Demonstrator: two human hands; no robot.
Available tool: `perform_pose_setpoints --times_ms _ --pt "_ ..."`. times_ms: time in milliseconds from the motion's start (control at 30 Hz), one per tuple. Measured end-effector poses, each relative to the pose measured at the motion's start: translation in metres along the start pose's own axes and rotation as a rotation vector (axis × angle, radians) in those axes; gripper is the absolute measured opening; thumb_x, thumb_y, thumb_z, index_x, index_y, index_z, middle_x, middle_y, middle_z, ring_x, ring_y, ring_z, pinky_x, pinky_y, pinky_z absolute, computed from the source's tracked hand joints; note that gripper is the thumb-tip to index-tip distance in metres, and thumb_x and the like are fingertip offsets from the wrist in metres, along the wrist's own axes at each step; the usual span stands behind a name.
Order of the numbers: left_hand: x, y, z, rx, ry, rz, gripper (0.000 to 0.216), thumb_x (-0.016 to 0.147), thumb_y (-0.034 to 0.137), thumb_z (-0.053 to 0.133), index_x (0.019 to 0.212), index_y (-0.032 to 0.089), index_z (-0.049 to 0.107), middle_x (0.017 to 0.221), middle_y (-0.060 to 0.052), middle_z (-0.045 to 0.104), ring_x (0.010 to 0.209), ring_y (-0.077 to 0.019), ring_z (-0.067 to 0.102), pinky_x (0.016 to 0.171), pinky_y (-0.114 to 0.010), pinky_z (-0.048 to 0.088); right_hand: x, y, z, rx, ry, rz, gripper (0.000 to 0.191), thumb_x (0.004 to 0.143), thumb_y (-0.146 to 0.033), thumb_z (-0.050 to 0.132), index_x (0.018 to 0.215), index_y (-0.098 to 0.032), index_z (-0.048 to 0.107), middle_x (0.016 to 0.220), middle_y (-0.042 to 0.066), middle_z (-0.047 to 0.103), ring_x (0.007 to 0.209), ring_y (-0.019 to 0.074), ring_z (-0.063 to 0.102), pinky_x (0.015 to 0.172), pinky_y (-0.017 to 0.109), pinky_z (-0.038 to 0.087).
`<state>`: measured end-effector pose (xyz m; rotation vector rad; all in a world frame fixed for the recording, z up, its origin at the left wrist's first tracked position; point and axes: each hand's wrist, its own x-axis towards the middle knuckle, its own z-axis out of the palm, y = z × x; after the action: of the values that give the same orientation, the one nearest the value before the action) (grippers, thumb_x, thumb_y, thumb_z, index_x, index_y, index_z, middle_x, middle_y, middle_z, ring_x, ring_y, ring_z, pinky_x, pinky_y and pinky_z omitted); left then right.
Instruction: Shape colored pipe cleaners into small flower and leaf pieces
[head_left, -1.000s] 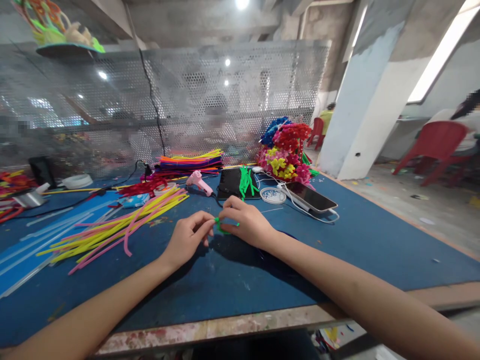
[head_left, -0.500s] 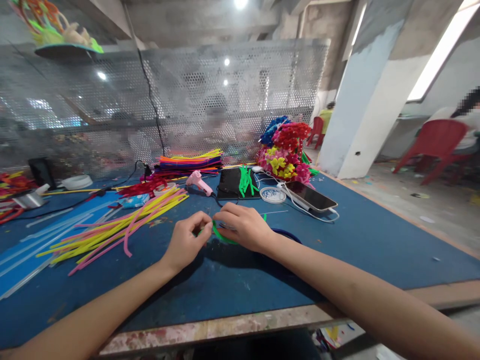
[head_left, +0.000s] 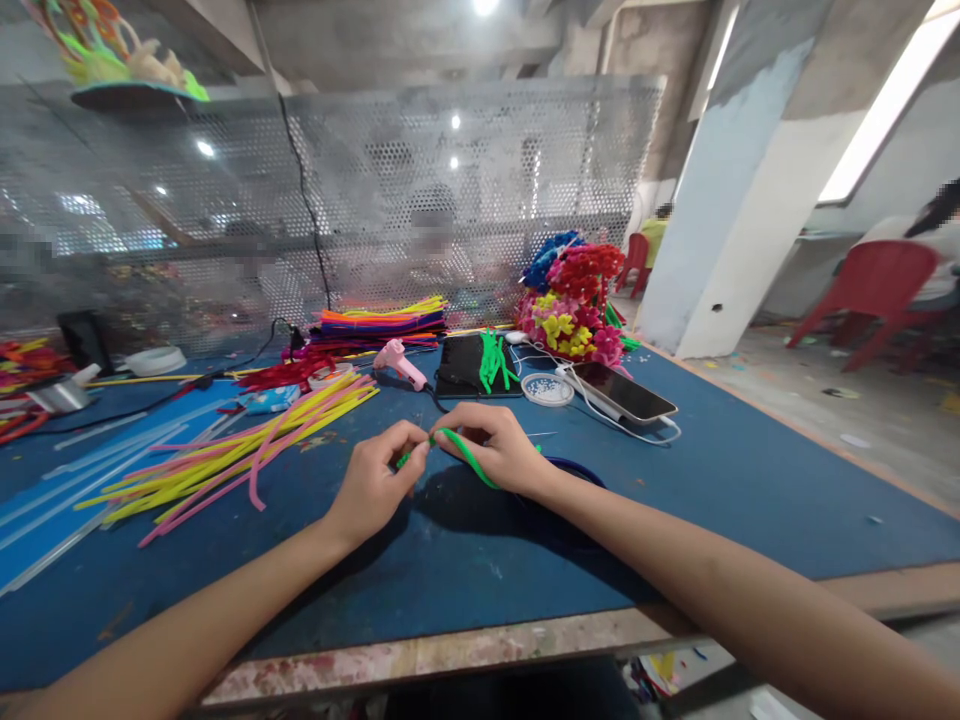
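hands (head_left: 379, 475) (head_left: 499, 448): 2 | pink glue gun (head_left: 397, 362): 1 | bead dish (head_left: 547, 403): 1

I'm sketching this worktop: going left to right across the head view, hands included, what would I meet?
Silvery object → white ring → blue packet → left hand → right hand → phone. Both hands hold a green strip, which overlaps them.
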<state>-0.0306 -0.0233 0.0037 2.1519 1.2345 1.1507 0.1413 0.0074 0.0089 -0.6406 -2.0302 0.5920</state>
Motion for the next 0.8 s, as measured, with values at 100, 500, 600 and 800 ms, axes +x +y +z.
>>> perform_pose_setpoints --times_ms 100,500,600,800 --pt "0.0 0.0 0.0 0.0 -0.002 0.0 0.016 0.083 0.028 0.045 0.073 0.018 0.051 0.048 0.008 0.044 0.044 -0.0068 0.045 0.05 -0.019 0.035 0.0 -0.002 -0.001 0.074 -0.011 0.071 0.033 0.082 -0.041 0.049 0.078 -0.012 0.065 0.07 0.002 0.058 0.056 0.007 0.044 0.049 0.018 0.033" --pt "0.001 -0.003 0.005 -0.288 -0.052 -0.152 0.02 0.085 0.035 0.042 0.074 0.018 0.045 0.043 0.009 0.044 0.038 -0.0066 0.041 0.045 -0.019 0.032 -0.001 0.001 -0.003 -0.35 0.151 -0.391 0.013 0.08 -0.023 0.052 0.082 -0.019 0.064 0.089 0.006 0.056 0.079 0.0134 0.05 0.071 0.029 0.041" --pt "0.003 -0.006 0.008 -0.469 -0.084 -0.22 0.021 0.085 0.034 0.042 0.072 0.018 0.043 0.041 0.01 0.038 0.035 -0.0051 0.039 0.043 -0.018 0.028 0.0 0.004 -0.01 -0.628 0.116 -0.652 0.01 0.08 -0.02 0.053 0.079 -0.023 0.063 0.089 0.003 0.058 0.082 0.0134 0.048 0.075 0.031 0.038" --pt "0.006 -0.01 0.007 -0.898 -0.146 -0.404 0.019 0.083 0.032 0.049 0.073 0.016 0.046 0.045 0.01 0.029 0.035 -0.0023 0.035 0.04 -0.016 0.024 0.004 0.006 -0.022 -0.814 -0.019 -0.79 0.015 0.084 -0.021 0.048 0.076 -0.023 0.061 0.096 0.002 0.059 0.089 0.0145 0.048 0.078 0.032 0.036"
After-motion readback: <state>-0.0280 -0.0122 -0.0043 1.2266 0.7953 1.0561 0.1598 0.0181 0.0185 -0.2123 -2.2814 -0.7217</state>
